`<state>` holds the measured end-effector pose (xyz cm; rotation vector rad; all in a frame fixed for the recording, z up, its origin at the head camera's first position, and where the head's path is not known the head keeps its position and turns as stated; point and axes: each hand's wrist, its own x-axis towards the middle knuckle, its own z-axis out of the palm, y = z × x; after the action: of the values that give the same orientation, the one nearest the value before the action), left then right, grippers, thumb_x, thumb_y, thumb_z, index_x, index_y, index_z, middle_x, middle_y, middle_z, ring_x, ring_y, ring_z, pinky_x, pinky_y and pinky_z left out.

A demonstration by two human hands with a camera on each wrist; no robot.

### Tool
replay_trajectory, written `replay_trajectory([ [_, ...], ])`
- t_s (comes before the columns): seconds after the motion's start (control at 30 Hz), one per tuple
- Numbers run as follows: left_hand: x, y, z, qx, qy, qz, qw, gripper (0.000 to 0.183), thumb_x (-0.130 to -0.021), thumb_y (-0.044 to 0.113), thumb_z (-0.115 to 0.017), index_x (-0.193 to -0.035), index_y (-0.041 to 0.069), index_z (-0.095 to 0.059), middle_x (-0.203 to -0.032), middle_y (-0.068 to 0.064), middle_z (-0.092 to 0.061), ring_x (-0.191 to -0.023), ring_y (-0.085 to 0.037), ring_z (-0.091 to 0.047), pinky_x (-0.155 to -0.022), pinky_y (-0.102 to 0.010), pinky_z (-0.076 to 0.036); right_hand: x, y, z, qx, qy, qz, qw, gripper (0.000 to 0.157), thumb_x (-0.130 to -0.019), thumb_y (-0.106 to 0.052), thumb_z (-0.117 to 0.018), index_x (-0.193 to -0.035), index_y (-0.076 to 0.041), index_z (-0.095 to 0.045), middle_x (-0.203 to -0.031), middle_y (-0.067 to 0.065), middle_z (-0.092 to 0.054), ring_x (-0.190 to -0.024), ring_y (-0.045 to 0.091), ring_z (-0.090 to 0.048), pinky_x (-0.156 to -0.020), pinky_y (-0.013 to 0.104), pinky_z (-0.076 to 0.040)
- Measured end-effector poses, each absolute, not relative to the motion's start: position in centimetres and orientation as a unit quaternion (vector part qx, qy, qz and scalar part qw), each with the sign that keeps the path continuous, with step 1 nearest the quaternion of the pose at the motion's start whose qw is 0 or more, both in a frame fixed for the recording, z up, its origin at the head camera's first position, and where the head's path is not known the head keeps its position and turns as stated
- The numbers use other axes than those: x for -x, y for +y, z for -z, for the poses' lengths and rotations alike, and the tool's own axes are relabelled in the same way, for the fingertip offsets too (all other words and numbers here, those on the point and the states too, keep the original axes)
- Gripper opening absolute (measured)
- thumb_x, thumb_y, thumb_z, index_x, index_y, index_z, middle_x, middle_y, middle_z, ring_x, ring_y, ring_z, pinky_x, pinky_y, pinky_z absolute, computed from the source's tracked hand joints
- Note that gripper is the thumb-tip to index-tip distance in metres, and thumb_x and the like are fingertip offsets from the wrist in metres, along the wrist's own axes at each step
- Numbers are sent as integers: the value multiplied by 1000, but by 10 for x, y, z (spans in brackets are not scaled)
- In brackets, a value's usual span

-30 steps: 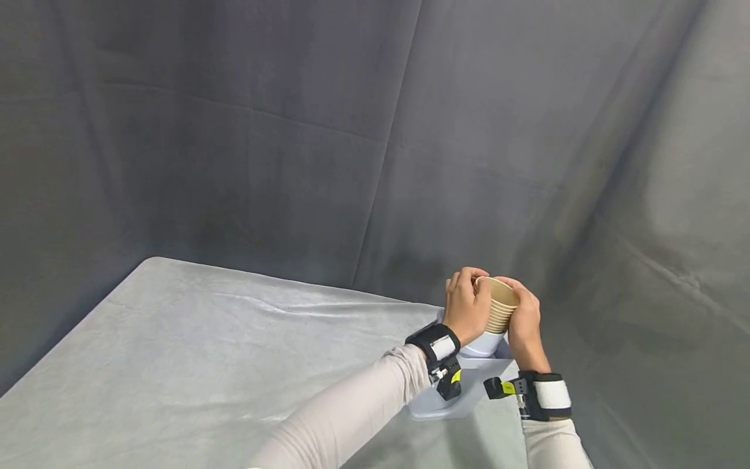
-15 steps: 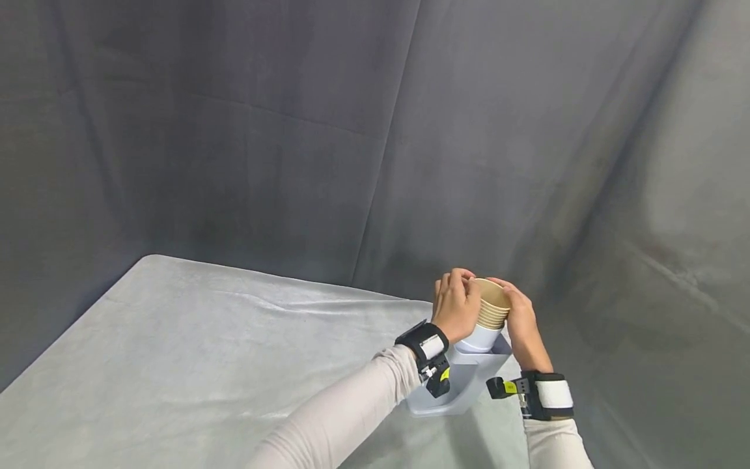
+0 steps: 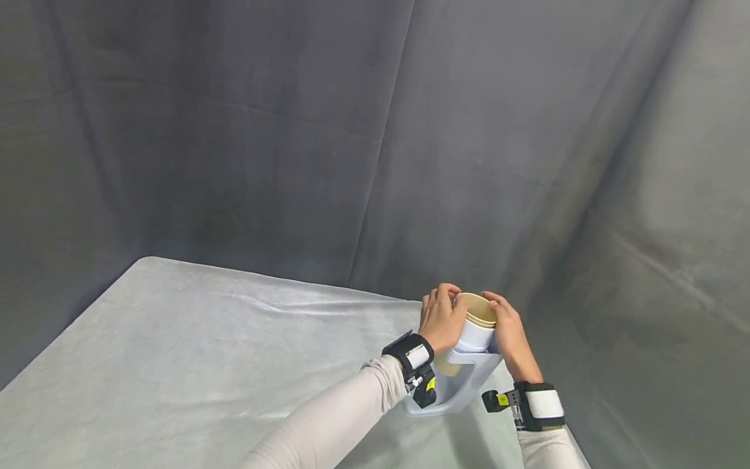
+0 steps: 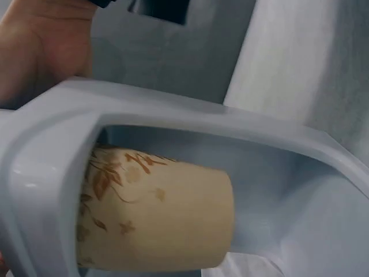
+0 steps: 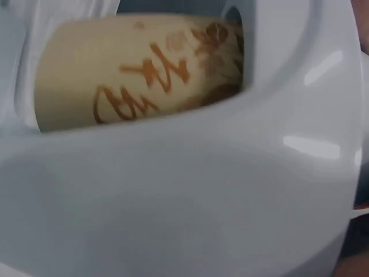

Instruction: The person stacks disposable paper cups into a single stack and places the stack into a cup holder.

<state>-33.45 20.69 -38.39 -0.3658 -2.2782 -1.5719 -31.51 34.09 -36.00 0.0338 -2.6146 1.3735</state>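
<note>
A stack of cream paper cups (image 3: 480, 320) stands in the white top tube of a pale grey-blue cup dispenser (image 3: 476, 380). Only a few rims show above the tube in the head view. My left hand (image 3: 442, 320) holds the stack from the left, and my right hand (image 3: 511, 335) holds it from the right. Through the dispenser's opening the lowest paper cup (image 4: 167, 213) pokes out, printed with brown leaves. Brown lettering marks the paper cup (image 5: 132, 81) in the right wrist view. Both wrist views mostly hide the fingers behind the dispenser.
The dispenser stands at the right end of a table covered with a light grey cloth (image 3: 205, 352). Dark grey curtains (image 3: 263, 163) hang behind the table and along its right side. Each wrist carries a strap with a small camera.
The cup stack has sunk into the tube, so fewer rims show, and a cup now appears in the opening below. Both hands have moved down and left with the stack.
</note>
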Motion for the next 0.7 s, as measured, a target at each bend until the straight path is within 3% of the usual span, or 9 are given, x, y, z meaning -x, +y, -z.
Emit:
replay_trajectory([
  [0.33, 336, 192, 385, 160, -794, 556, 188, 40, -95, 41, -31, -116, 13, -50, -112, -7, -53, -109, -23, -43, -91, -35, -37, 320, 337, 357, -16, -891, -434, 131, 52, -99, -36, -24, -138, -4, -36, -139, 22, -38, -125, 33, -36, -105, 50, -27],
  [0.5, 340, 159, 375, 229, -799, 509, 221, 47, -94, 45, -33, -123, 11, -46, -124, -6, -50, -121, -24, -38, -100, -36, -33, 315, 326, 337, -45, -898, -385, 208, 59, -97, -45, -29, -139, -5, -36, -140, 22, -37, -127, 36, -35, -104, 55, -27],
  [0.7, 346, 85, 361, 245, -816, 431, 299, 45, -92, 43, -38, -123, 10, -47, -128, -8, -46, -125, -25, -34, -104, -39, -29, 309, 280, 293, -128, -868, -372, 303, 55, -95, -45, -38, -138, -11, -41, -143, 11, -36, -132, 27, -28, -105, 56, -22],
])
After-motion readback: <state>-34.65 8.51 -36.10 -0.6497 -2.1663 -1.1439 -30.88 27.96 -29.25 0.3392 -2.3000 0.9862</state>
